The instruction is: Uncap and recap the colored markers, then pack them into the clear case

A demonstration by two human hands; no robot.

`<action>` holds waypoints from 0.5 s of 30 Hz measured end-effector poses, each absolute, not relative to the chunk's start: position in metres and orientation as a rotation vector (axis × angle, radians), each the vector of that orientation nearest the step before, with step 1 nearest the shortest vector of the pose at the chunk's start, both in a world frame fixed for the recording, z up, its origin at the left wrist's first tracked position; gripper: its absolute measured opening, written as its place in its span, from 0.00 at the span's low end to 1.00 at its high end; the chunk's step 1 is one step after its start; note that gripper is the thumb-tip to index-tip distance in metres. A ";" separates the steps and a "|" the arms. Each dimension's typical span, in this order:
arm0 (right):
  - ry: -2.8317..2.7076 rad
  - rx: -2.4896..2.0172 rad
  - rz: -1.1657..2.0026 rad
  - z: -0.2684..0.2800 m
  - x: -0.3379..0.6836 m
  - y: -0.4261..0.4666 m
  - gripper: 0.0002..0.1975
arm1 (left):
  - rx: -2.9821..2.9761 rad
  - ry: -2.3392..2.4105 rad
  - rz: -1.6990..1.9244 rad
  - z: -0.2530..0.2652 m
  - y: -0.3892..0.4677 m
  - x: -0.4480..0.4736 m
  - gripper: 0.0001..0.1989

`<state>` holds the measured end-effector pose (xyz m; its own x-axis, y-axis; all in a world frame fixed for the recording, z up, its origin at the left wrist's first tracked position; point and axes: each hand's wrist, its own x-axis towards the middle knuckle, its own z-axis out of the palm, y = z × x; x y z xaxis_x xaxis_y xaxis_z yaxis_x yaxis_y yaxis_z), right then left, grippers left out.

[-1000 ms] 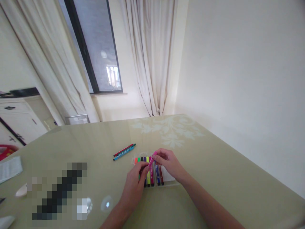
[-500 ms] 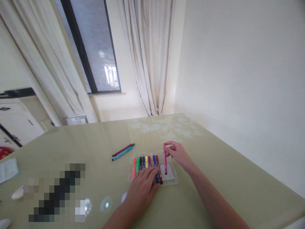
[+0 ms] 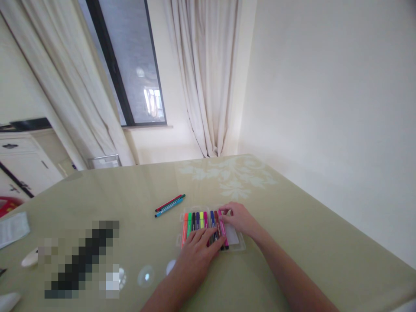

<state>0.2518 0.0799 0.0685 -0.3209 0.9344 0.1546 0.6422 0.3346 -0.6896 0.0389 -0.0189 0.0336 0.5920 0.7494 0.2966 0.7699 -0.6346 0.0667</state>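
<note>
Pressing flat: left hand (image 3: 197, 249) lies palm-down on the near ends of the markers, fingers (image 3: 208, 236) spread and extended, gripping nothing. Right hand (image 3: 238, 219) sits at the far right end of the row, fingers bent with the tips pinching the top of the pink marker (image 3: 223, 229), which lies in the rightmost filled slot of the clear plastic case (image 3: 235, 242).

Case contents, left to right: orange marker (image 3: 185, 223), green, black, purple, yellow, magenta, blue, dark red, then the pink one. All lie parallel, side by side, caps toward the far side. Right of the pink marker the tray shows a bare white strip.

Case sits on the glossy olive counter (image 3: 292, 242), near the middle of its near half. Two loose markers (image 3: 170, 205), one red and one teal, lie touching each other on the counter, just beyond the case to the left, outside it.

Writing: none readable on markers or case, too small. A white printed sheet (image 3: 13, 229) lies at the far left edge, its text illegible. A pixelated block covers part of the counter's left side.
</note>
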 end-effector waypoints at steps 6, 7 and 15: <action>-2.166 -1.424 0.714 0.078 0.252 0.075 0.12 | -2.725 -1.372 -0.471 0.035 -0.021 0.043 0.27; -2.185 -1.441 0.703 0.079 0.252 0.075 0.13 | -2.725 -1.371 -0.483 0.035 -0.022 0.044 0.26; -2.166 -1.448 0.682 0.072 0.257 0.079 0.15 | -2.647 -1.588 -0.838 0.052 -0.004 0.011 0.19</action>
